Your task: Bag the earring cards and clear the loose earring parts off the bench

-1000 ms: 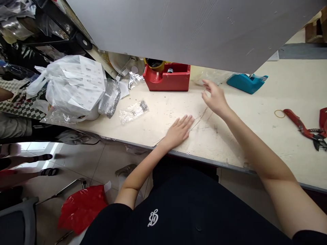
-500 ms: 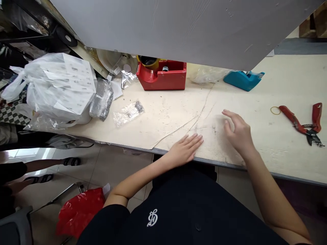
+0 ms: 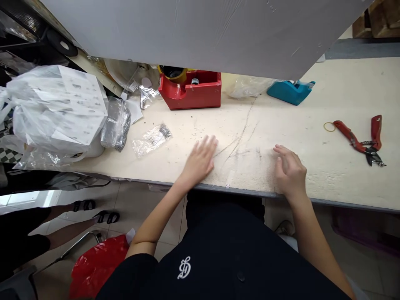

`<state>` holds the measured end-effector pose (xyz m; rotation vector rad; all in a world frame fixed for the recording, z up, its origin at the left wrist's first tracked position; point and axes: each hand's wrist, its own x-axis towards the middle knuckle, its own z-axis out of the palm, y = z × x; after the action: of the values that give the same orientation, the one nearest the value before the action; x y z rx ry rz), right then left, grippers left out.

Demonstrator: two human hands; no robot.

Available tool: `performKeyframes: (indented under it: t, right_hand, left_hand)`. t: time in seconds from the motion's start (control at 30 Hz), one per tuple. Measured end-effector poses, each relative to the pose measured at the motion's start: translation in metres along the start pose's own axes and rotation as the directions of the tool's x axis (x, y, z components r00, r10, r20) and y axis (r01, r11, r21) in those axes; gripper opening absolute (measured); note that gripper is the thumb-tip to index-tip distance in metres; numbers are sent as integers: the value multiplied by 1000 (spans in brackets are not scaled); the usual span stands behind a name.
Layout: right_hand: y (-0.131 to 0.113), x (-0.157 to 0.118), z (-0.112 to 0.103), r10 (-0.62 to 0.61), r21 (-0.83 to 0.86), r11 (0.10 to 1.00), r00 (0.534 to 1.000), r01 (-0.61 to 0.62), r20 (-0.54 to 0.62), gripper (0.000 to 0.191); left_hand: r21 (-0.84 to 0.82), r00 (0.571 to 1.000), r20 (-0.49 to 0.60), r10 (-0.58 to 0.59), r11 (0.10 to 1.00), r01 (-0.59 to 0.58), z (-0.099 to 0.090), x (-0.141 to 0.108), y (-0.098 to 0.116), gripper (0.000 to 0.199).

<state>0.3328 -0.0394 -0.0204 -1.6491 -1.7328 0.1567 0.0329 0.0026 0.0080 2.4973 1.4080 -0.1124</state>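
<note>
My left hand is over the pale tabletop, palm down with its fingers stretched out and slightly blurred, holding nothing. Left of it lies a small clear zip bag with dark bits in one corner. To the right, my right hand rests on its side near the front edge. Its fingers are loosely bent, the thumb stands apart, and nothing shows in it. Between the hands, close to the edge, is a small clear piece with a dotted end, too small to name.
A red tape dispenser and a teal tape dispenser stand at the back, under a grey panel. Red-handled pruning shears lie at right beside a rubber band. A stuffed white plastic bag sits at left.
My left hand has moved left and farther in over the table, uncovering the small dotted piece near the edge. My right hand has come slightly nearer the front edge. The view has shifted a little.
</note>
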Motion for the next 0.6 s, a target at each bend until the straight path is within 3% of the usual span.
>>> performKeyframes:
  t: [0.07, 0.13, 0.23, 0.33, 0.43, 0.53, 0.6]
  right_hand:
    - [-2, 0, 0, -17, -10, 1000, 1000, 17, -13, 33]
    - [-3, -2, 1, -30, -16, 999, 999, 29, -22, 33]
    - [-4, -6, 3, -28, -16, 1000, 999, 27, -35, 33]
    - [-7, -10, 5, -6, -9, 1000, 999, 5, -42, 32]
    - [-10, -12, 7, 16, -3, 1000, 999, -16, -44, 32]
    - [-11, -14, 8, 23, -3, 1000, 998, -24, -56, 32]
    - [-11, -16, 8, 25, -6, 1000, 997, -26, -68, 32]
  left_hand:
    - [-11, 975, 74, 212, 977, -211, 10, -9, 18, 68]
    - [-17, 952, 130, 276, 961, -276, 19, -16, 24, 65]
    - [8, 980, 136, 148, 989, -151, 19, -15, 5, 63]
    - [38, 996, 86, 1, 999, -5, 4, -7, -26, 63]
    - [57, 997, 21, -75, 996, 73, -7, -4, -34, 64]
    - [34, 993, 68, 98, 994, -100, -2, -11, -18, 65]
    - [0, 960, 142, 243, 970, -245, 6, -18, -9, 63]
